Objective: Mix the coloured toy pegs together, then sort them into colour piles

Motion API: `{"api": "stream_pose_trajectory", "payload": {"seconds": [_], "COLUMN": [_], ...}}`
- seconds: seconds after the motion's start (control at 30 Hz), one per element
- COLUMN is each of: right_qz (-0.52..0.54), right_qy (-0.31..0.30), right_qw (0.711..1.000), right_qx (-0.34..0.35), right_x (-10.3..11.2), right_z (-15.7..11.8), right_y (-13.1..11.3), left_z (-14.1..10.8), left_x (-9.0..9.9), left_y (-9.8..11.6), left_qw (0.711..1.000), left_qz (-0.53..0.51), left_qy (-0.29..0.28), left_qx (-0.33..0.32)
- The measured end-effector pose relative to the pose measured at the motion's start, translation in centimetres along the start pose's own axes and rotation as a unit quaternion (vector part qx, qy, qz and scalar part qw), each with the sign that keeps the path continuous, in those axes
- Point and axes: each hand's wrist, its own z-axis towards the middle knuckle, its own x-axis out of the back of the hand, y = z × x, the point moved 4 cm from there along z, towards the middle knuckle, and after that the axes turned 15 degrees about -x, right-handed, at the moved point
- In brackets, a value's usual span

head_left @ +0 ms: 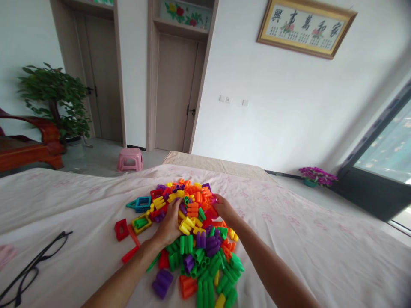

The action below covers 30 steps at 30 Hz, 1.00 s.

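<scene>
A heap of plastic building pieces (192, 209) in red, orange, yellow, green and purple lies on the flowered sheet (276, 231). Many pieces look like joined tubes. My left hand (169, 222) reaches into the heap's left side, beside yellow tube pieces (186, 225); its fingertips are partly hidden among the pieces, so its grip is unclear. At the right edge, my right hand (224, 208) has its fingers closed on a red piece (210, 212), partly covered by the hand. Green tube pieces (205, 291) are spread toward me, below both hands.
Blue square frames (143, 204) and a red square frame (121, 229) lie left of the heap. Black-rimmed glasses (32, 267) rest at the lower left. Beyond the sheet stand a pink stool (130, 159), a wooden armchair (45, 132) and purple flowers (317, 175).
</scene>
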Motion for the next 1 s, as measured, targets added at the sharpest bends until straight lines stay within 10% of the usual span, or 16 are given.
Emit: {"api": "stream_pose_trajectory", "payload": {"seconds": [0.3, 0.5, 0.83, 1.0], "right_qz": [-0.164, -0.201, -0.19, -0.174], "right_qy": [0.082, 0.11, 0.271, 0.279], "right_qw": [0.966, 0.956, 0.943, 0.941], "right_qx": [0.18, 0.184, -0.025, -0.078], "right_x": [-1.0, -1.0, 12.2, 14.2], "right_z": [-4.9, -5.9, -4.1, -5.1], "right_y": [-5.3, -5.3, 6.6, 12.2], "left_z": [-0.6, -3.8, -11.0, -12.0], "left_x": [4.9, 5.5, 3.5, 2.0], "left_y": [-0.2, 1.9, 6.3, 6.5], "left_qw": [0.999, 0.982, 0.9, 0.898], "left_qz": [0.036, 0.175, 0.371, 0.384], "left_qy": [0.036, 0.006, -0.142, -0.129], "left_qx": [0.003, -0.065, -0.178, -0.171]}}
